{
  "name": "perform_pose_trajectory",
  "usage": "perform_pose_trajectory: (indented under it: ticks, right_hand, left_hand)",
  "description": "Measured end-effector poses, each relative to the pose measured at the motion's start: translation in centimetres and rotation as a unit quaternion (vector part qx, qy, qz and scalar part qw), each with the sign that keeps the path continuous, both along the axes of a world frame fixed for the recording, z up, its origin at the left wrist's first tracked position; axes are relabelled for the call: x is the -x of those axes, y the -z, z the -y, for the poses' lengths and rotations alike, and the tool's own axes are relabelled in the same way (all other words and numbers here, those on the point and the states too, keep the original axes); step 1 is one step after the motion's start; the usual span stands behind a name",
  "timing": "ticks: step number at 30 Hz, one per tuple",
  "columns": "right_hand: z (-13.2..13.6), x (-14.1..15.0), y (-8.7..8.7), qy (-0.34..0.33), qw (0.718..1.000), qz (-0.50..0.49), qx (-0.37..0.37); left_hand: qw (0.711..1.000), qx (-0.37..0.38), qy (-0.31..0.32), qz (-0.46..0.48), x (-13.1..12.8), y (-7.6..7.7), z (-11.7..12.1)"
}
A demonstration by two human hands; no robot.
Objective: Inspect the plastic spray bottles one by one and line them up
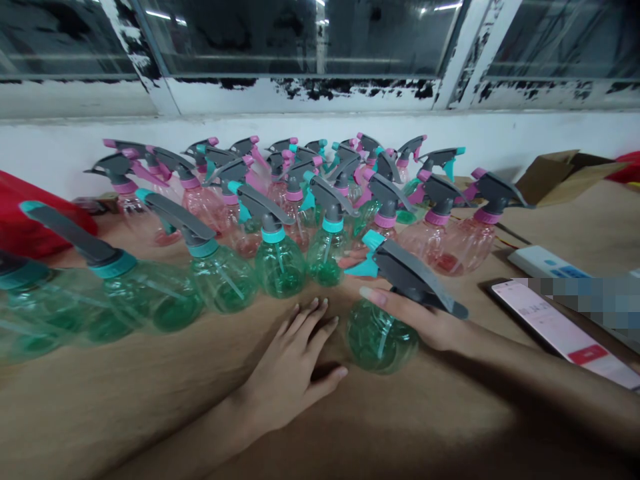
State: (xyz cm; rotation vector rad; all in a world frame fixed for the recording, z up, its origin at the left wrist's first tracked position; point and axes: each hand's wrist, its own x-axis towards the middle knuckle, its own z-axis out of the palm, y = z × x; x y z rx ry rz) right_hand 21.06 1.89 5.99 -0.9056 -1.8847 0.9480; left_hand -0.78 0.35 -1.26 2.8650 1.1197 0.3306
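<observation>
My right hand (pixel 430 317) is wrapped round the neck of a green spray bottle (pixel 380 343), whose grey and turquoise trigger head points to the left. The bottle stands at the front of the table, slightly tilted or upright; I cannot tell which. My left hand (pixel 295 363) lies palm down on the wooden table (pixel 210 400), fingers stretched out, just left of that bottle and holding nothing. Beyond my fingertips stand more green spray bottles, the nearest being one (pixel 327 260) with a turquoise collar and another (pixel 280 267) to its left.
Several pink spray bottles (pixel 465 240) crowd behind the green ones, towards the white wall (pixel 540 133). On the right lie a phone (pixel 565 327) with a lit screen and a white box (pixel 545 263). An open cardboard box (pixel 560 177) stands behind them. Something red (pixel 40 220) is at the left.
</observation>
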Motion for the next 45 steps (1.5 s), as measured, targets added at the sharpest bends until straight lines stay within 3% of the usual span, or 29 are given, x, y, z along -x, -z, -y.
perform_pose_trajectory:
  ticks: [9, 16, 22, 28, 35, 45]
  right_hand:
    - [0.1, -0.2, 0.3, 0.061, 0.998, 0.014, -0.013]
    - [-0.1, 0.0, -0.2, 0.026, 0.999, -0.026, -0.04]
    - [-0.2, -0.2, 0.1, 0.03, 0.999, -0.002, -0.033]
    - [-0.2, -1.1, 1.3, 0.033, 0.999, 0.028, -0.007]
    - [-0.2, -0.7, 1.2, -0.011, 0.999, -0.011, 0.043]
    - [0.1, 0.3, 1.2, 0.042, 0.998, -0.032, 0.023]
  left_hand:
    - [1.0, -0.008, -0.002, -0.008, -0.1, -0.1, 0.1]
    - [1.0, -0.004, -0.003, 0.0, 0.0, 0.1, 0.1]
    - [1.0, -0.006, 0.003, 0.003, -0.1, -0.1, 0.0]
    - [1.0, 0.004, -0.006, 0.0, 0.0, -0.1, 0.0]
    - [1.0, 0.01, -0.001, 0.022, 0.0, -0.1, 0.1]
    - [0.993, 0.059, -0.028, 0.102, -0.4, -0.5, 1.0]
